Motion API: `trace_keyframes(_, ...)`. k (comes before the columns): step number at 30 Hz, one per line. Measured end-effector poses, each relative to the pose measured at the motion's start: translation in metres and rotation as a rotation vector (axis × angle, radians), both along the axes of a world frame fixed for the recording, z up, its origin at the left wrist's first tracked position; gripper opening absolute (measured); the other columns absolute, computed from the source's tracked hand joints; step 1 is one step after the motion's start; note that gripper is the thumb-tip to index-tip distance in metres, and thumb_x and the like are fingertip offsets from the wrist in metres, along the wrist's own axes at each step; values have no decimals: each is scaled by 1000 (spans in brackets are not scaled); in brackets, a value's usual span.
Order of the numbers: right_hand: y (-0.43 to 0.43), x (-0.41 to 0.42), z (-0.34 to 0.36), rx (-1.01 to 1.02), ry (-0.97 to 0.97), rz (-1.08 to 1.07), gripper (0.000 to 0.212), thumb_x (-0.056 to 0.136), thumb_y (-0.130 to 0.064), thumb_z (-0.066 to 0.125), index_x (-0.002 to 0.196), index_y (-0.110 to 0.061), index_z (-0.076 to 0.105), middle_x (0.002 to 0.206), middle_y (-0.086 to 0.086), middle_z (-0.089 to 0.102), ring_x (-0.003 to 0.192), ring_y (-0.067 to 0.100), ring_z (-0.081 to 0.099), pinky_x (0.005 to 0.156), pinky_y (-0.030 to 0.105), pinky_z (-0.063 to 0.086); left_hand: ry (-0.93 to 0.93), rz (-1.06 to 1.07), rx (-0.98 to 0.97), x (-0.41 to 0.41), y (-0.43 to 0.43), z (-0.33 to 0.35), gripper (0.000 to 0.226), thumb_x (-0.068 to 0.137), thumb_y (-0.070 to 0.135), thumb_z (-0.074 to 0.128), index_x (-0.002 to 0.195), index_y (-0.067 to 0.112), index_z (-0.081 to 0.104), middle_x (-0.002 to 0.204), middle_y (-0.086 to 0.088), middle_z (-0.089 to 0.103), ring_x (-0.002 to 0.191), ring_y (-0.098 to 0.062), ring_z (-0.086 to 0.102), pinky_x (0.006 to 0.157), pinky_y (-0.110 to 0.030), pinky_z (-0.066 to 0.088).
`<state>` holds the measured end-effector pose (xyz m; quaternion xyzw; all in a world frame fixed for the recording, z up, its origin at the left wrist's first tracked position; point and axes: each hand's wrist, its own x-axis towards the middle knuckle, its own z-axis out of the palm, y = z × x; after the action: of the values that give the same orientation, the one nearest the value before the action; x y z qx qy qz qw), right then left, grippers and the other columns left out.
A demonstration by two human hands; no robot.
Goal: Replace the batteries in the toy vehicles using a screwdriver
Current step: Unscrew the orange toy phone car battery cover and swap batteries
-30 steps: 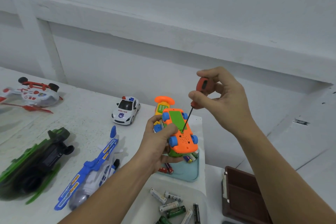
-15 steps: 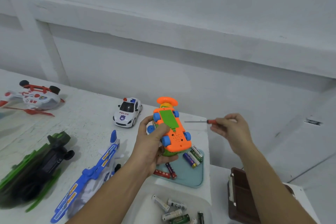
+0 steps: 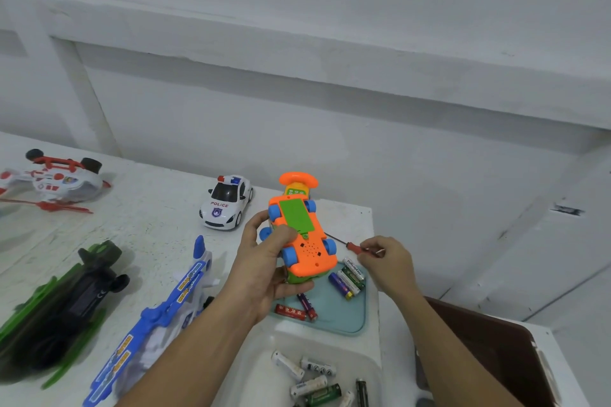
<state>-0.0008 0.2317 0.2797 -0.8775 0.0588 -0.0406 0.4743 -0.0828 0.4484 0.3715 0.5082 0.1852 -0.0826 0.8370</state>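
Note:
My left hand [image 3: 264, 271] grips an orange toy car [image 3: 302, 236] with blue wheels, turned belly up so its green battery cover faces me. It hangs above a teal tray [image 3: 344, 317] that carries several batteries [image 3: 347, 279]. To the right of the car, my right hand [image 3: 388, 263] pinches the red handle of a small screwdriver [image 3: 350, 245] low over the table. The screwdriver's thin shaft points left and runs behind the car. The tip is hidden.
A white police car [image 3: 226, 201] stands behind the hands. A blue and white toy plane [image 3: 158, 314], a green and black vehicle [image 3: 66, 304] and a red and white helicopter [image 3: 56, 180] lie to the left. A white bin [image 3: 261, 360] holds several batteries [image 3: 317, 380]; a brown box [image 3: 496, 350] sits at right.
My right hand has pulled the screwdriver off the car's underside and lowered it to the right, down near the table. My left hand has brought the car slightly lower.

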Motion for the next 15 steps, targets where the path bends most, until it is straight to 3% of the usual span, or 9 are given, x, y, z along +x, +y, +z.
trace_keyframes(11,-14,4,4,196,111,-2,21,77,0,75,87,-18,72,92,1,67,85,19,62,71,28,46,-10,-24,8,0,-1,-4,34,92,16,61,109,44,55,109,-15,67,74,-39,72,55,-43,58)
trace_keyframes(15,-20,3,9,208,157,-2,22,79,0,73,98,-11,71,99,6,65,81,18,60,64,27,47,-8,-31,18,0,-1,-5,36,91,16,63,114,42,54,106,-15,67,73,-38,73,58,-45,60)
